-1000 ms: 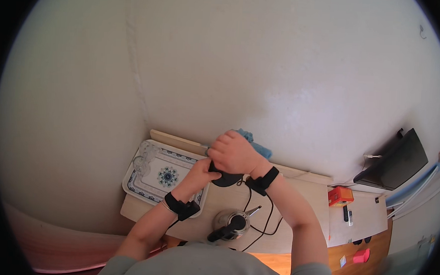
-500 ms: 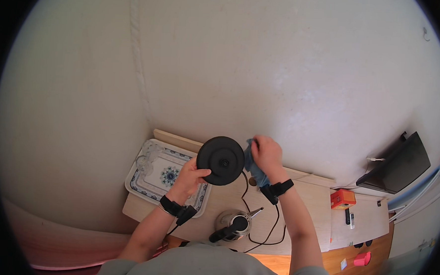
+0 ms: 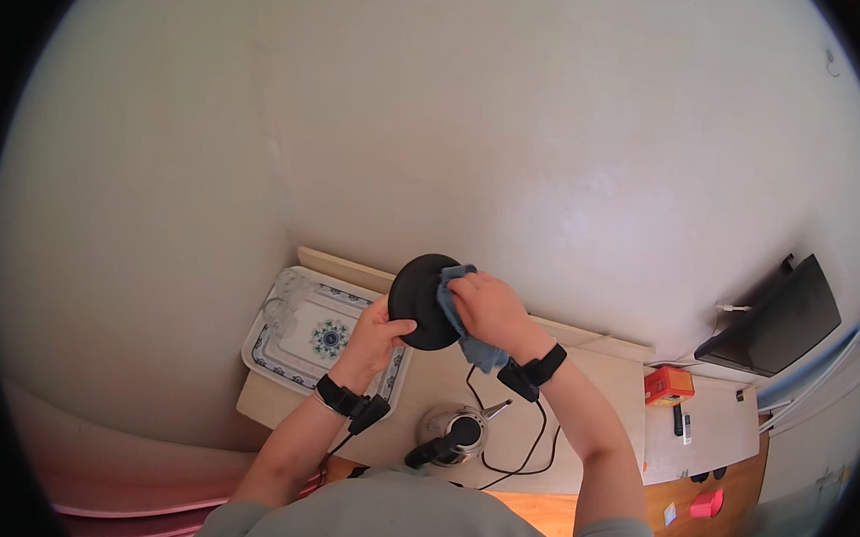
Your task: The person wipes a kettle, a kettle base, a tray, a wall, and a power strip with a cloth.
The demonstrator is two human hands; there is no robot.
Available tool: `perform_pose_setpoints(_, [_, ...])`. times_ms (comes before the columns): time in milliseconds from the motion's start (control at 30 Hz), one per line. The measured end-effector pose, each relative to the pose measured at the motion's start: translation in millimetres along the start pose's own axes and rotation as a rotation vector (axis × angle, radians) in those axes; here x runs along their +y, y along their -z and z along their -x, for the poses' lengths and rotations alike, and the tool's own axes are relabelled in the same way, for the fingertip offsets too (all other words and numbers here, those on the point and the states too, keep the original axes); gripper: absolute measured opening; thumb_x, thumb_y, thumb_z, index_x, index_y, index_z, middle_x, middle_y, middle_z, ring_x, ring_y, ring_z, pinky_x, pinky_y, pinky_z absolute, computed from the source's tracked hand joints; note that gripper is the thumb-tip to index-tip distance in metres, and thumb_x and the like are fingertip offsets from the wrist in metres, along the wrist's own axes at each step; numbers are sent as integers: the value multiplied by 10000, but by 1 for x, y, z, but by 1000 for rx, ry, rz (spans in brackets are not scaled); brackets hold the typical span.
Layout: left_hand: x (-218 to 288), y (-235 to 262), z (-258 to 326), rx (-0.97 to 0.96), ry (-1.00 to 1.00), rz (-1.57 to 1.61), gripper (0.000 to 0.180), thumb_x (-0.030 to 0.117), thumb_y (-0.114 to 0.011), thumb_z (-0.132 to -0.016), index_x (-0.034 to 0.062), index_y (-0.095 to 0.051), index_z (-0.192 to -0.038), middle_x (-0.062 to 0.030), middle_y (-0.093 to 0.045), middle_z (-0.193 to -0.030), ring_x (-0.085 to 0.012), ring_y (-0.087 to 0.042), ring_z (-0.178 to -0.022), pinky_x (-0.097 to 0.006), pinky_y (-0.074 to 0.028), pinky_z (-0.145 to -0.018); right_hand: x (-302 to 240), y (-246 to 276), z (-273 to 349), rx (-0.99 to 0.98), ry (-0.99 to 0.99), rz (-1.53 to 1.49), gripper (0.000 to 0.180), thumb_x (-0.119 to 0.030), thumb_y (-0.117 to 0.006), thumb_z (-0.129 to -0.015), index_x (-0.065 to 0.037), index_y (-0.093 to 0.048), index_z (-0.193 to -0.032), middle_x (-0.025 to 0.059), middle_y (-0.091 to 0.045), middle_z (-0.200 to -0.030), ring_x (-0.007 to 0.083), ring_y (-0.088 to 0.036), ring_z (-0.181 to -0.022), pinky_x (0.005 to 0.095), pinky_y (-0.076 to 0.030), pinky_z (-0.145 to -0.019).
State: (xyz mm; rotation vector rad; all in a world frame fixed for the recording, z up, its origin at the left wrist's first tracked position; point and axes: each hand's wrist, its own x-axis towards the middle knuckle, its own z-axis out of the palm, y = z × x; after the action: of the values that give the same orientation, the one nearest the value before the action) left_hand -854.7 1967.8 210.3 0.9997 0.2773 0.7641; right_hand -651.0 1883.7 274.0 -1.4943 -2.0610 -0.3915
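Note:
My left hand (image 3: 374, 338) grips the left edge of a round black kettle base (image 3: 412, 299), thumb on its face, holding it up above the table. A blue cloth (image 3: 482, 353) is bunched in my right hand (image 3: 491, 313) and pressed against the right part of that face, covering some of it. The cloth's lower end hangs below the base. Under my hands a steel electric kettle (image 3: 434, 421) with a black handle and a slim spout stands on the table, spout pointing right.
A white patterned tray (image 3: 293, 383) with clear glassware (image 3: 290, 295) lies at the left of the pale wooden table (image 3: 587, 423). A black cord (image 3: 526, 468) loops beside the kettle. Farther right are an orange box (image 3: 670, 387), remotes (image 3: 682, 424) and a dark screen (image 3: 772, 320).
My right hand has moved left, bringing the cloth from beside the kettle base onto its face. The base has tilted and shifted slightly up.

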Motion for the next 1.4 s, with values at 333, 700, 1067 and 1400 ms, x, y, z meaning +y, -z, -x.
perform_pose_setpoints(333, [0,7,3,89,-23,-24,402,-33,-639,-829,38,-589,-1222,-42,-687,-1068,-122,-686,-899,-250,-578,-695,8,-2,36,97,-259,-100,164,-132,-603,-877,-55,-651,-1013,151,-663,-939,356,-632,-895,437,-519,-763])
perform_pose_setpoints(700, [-9,-6,4,-22,-34,-177,378,-47,-639,-824,47,-616,-1189,5,-682,-984,-75,-631,-823,-233,-481,-630,-33,21,-49,-84,235,83,188,-173,-688,-778,-117,-699,-957,24,-687,-912,248,-619,-913,427,-492,-803])
perform_pose_setpoints(1067, [-18,21,10,110,25,208,443,-69,-577,-846,18,-530,-1278,-99,-651,-1166,-220,-676,-1023,-358,-589,-829,36,-31,7,-83,-644,-364,279,-212,-569,-912,-52,-694,-1103,162,-705,-1000,306,-662,-915,372,-519,-818])
perform_pose_setpoints(1400, [-4,25,-11,98,13,214,433,-58,-586,-854,40,-533,-1272,-102,-646,-1180,-224,-673,-1030,-376,-591,-838,52,-31,36,-207,-536,-1193,383,-69,-550,-882,20,-604,-1251,-5,-695,-1047,98,-603,-912,270,-487,-841])
